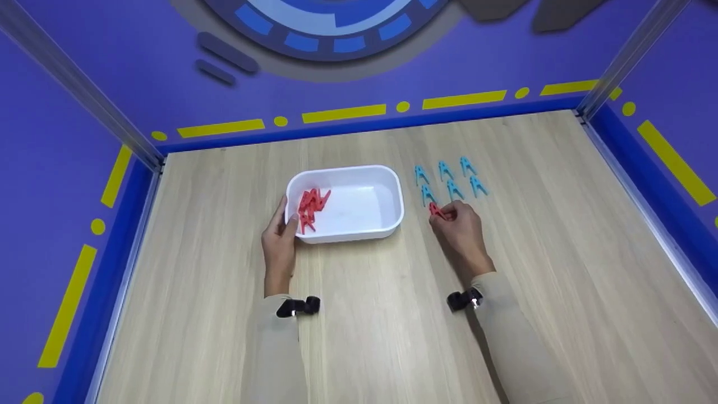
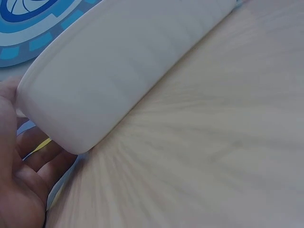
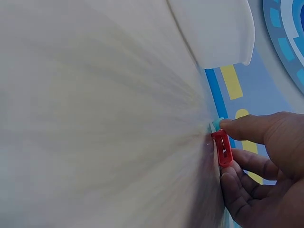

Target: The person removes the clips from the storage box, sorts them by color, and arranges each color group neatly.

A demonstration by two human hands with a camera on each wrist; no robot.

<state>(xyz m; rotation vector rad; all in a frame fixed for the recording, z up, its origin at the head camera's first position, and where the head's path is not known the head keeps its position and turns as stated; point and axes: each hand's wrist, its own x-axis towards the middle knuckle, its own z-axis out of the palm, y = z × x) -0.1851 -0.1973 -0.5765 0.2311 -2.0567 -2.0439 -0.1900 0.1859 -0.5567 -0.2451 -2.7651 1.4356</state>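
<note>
A white plastic box (image 1: 359,231) stands on the table with several red clothespins (image 1: 312,203) heaped at its left end. My left hand (image 1: 279,247) grips the box's left side, thumb over the rim and fingers along the outer wall. In the left wrist view the box's outer wall (image 2: 99,80) fills the top, with part of the hand (image 2: 23,190) at its corner. To the right of the box, my right hand (image 1: 463,229) pinches a red clothespin (image 1: 436,211) low over the table. The right wrist view shows that red clothespin (image 3: 223,148) between thumb and fingers.
Several blue clothespins (image 1: 454,189) lie in two rows of three just beyond my right hand. Blue printed panels (image 1: 336,106) wall the wooden table (image 1: 370,314) at the back and both sides. Each wrist carries a small black camera (image 1: 300,306).
</note>
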